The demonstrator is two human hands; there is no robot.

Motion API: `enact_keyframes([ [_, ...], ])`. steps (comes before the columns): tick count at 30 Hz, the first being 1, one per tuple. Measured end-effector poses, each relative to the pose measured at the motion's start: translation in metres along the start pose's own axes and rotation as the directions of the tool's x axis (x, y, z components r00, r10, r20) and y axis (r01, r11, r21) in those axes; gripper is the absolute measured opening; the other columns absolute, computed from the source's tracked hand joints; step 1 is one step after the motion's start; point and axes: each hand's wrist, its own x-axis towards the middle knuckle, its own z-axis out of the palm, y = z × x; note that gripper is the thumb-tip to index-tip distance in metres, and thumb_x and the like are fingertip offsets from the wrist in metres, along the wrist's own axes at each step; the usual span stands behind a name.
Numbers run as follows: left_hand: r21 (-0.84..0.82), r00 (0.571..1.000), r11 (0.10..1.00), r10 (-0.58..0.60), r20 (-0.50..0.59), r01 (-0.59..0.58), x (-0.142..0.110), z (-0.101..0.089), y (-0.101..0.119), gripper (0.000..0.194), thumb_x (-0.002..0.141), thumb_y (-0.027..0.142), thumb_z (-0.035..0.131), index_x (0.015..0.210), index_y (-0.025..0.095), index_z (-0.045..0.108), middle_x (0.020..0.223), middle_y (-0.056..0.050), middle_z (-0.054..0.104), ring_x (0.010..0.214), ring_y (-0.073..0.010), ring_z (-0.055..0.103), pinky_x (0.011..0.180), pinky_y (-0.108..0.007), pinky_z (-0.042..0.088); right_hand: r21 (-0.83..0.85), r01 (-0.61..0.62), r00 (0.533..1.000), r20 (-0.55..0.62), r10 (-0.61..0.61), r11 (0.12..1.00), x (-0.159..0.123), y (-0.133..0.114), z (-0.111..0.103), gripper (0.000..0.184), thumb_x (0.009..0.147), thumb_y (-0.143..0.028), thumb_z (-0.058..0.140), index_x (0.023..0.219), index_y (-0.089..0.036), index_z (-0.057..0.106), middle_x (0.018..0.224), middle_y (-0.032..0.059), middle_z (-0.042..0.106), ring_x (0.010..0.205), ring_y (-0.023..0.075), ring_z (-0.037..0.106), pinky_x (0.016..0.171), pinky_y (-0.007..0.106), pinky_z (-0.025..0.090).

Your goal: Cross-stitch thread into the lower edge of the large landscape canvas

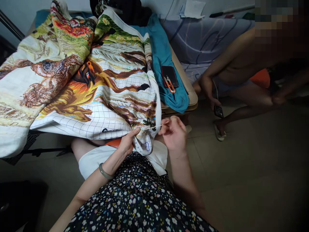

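Observation:
A large embroidered cross-stitch cloth (120, 84), with a printed grid and a picture in browns, greens and orange, spreads over the table and drapes toward my lap. My left hand (126, 141) grips its near edge, thumb on top and the other fingers hidden beneath. From near that thumb a pale thread (151, 128) runs taut across the cloth's lower right corner. Its other end meets the curled, pinching fingers of my right hand (175, 133), just right of the cloth's white border. Whether a needle is in those fingers is too small to tell.
Orange-handled thread snips (170, 85) lie on a dark phone (172, 73) upon a teal cloth (158, 42) at the table's right side. Another person (224, 67) sits at the right, holding a small dark device (218, 111). White fabric (93, 159) covers part of my lap.

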Motion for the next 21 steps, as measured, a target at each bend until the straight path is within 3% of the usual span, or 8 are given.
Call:
enact_keyframes([
  [3, -0.013, 1.0, 1.0, 0.024, -0.019, -0.024, 0.0, 0.001, -0.001, 0.042, 0.048, 0.021, 0.089, 0.085, 0.009, 0.073, 0.083, -0.009, 0.076, 0.087, -0.0245, 0.071, 0.092, -0.036, 0.053, 0.178, 0.154, 0.988, -0.036, -0.15, 0.972, 0.01, -0.021, -0.014, 0.03, 0.08, -0.041, 0.067, 0.076, -0.024, 0.043, 0.059, -0.0111, 0.043, 0.043, 0.0045, 0.039, 0.077, 0.032, 0.059],
  [6, -0.012, 0.999, 1.0, 0.019, -0.028, -0.02, 0.0, 0.002, -0.001, 0.041, 0.049, 0.023, 0.089, 0.084, 0.009, 0.073, 0.083, -0.01, 0.076, 0.087, -0.0248, 0.071, 0.093, -0.036, 0.053, 0.107, 0.276, 0.96, -0.084, -0.268, 0.955, 0.007, -0.02, -0.014, 0.025, 0.081, -0.037, 0.068, 0.077, -0.024, 0.048, 0.058, -0.0115, 0.046, 0.044, 0.0045, 0.04, 0.092, 0.04, 0.055],
  [8, -0.011, 0.999, 1.0, 0.01, -0.033, -0.01, 0.0, 0.002, -0.001, 0.039, 0.049, 0.023, 0.088, 0.082, 0.009, 0.073, 0.082, -0.01, 0.076, 0.087, -0.0251, 0.071, 0.093, -0.037, 0.052, 0.001, 0.252, 0.967, -0.036, -0.252, 0.968, -0.001, -0.007, -0.01, 0.019, 0.083, -0.034, 0.067, 0.079, -0.023, 0.052, 0.053, -0.0117, 0.046, 0.042, 0.0048, 0.04, 0.086, 0.036, 0.056],
  [10, -0.01, 1.0, 1.0, 0.009, -0.021, -0.009, -0.001, 0.002, -0.001, 0.038, 0.05, 0.024, 0.088, 0.081, 0.009, 0.073, 0.082, -0.01, 0.076, 0.086, -0.0252, 0.071, 0.093, -0.037, 0.052, -0.106, 0.132, 0.989, 0.08, -0.124, 0.986, -0.012, 0.01, -0.005, 0.015, 0.085, -0.033, 0.064, 0.081, -0.022, 0.055, 0.046, -0.0123, 0.04, 0.038, 0.0056, 0.036, 0.066, 0.028, 0.056],
  [13, -0.006, 1.0, 1.0, 0.001, 0.02, -0.001, -0.002, 0.001, 0.0, 0.036, 0.051, 0.027, 0.088, 0.079, 0.01, 0.073, 0.079, -0.009, 0.076, 0.08, -0.0239, 0.071, 0.09, -0.038, 0.053, -0.337, 0.022, 0.972, 0.227, 0.059, 0.941, -0.027, 0.03, 0.0, 0.012, 0.088, -0.033, 0.058, 0.09, -0.021, 0.061, 0.047, -0.0093, 0.044, 0.04, 0.0077, 0.039, 0.044, 0.02, 0.041],
  [16, -0.012, 0.999, 1.0, -0.008, 0.031, 0.009, -0.003, 0.001, 0.0, 0.034, 0.051, 0.027, 0.088, 0.075, 0.01, 0.072, 0.075, -0.007, 0.074, 0.069, -0.0204, 0.068, 0.085, -0.037, 0.054, -0.537, 0.12, 0.959, 0.28, 0.042, 0.835, -0.034, 0.038, 0.003, 0.018, 0.088, -0.029, 0.056, 0.096, -0.019, 0.067, 0.055, -0.0041, 0.054, 0.047, 0.0094, 0.048, 0.044, 0.02, 0.038],
  [21, -0.022, 1.0, 1.0, -0.007, 0.006, 0.008, -0.003, 0.002, 0.0, 0.032, 0.051, 0.023, 0.087, 0.076, 0.01, 0.071, 0.074, -0.006, 0.074, 0.067, -0.0184, 0.067, 0.081, -0.034, 0.054, -0.622, 0.169, 0.963, 0.27, 0.008, 0.764, -0.034, 0.038, 0.007, 0.023, 0.088, -0.029, 0.055, 0.095, -0.016, 0.072, 0.054, -0.0016, 0.059, 0.048, 0.011, 0.052, 0.048, 0.022, 0.041],
])
